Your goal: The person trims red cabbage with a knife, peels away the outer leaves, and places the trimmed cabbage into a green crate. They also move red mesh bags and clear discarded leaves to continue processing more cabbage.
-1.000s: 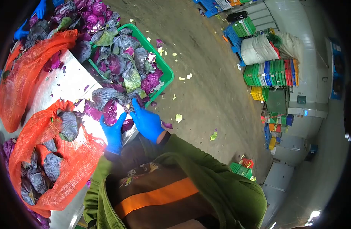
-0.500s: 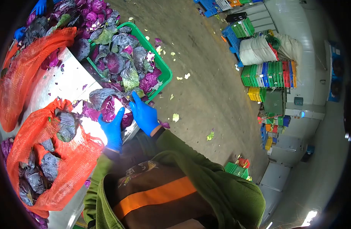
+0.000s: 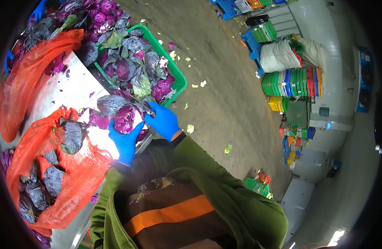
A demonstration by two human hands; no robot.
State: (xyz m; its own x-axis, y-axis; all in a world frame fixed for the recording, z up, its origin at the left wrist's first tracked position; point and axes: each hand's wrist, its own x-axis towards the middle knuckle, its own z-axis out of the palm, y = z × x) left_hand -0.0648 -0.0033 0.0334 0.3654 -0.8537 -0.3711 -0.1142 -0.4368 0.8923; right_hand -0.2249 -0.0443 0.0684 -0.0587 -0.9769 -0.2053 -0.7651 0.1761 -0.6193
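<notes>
In a blue glove, my left hand [image 3: 125, 141] grips a trimmed red cabbage [image 3: 125, 119] from the near side, thumb and fingers curled against it. My gloved right hand [image 3: 164, 122] is closed at the right of the cabbage around a knife [image 3: 148, 109], whose handle is mostly hidden in the fingers. Loose purple leaves [image 3: 100, 121] and a darker outer leaf [image 3: 111, 104] lie left of the cabbage on the metal table [image 3: 81, 85]. Just beyond my hands, a green crate [image 3: 180, 79] is heaped with cabbage leaves.
An orange mesh sack [image 3: 81, 182] holding dark cabbages lies open at the left; another mesh sack [image 3: 31, 85] lies farther up. A co-worker's blue-gloved hand [image 3: 39, 10] shows at the cabbage pile [image 3: 101, 16]. Leaf scraps litter the floor [image 3: 224, 103]; stacked crates [image 3: 292, 81] stand by the wall.
My right hand has shifted slightly right and down, and the knife now shows. The cabbage has turned in my left hand, showing more purple side. The co-worker's hands have moved left.
</notes>
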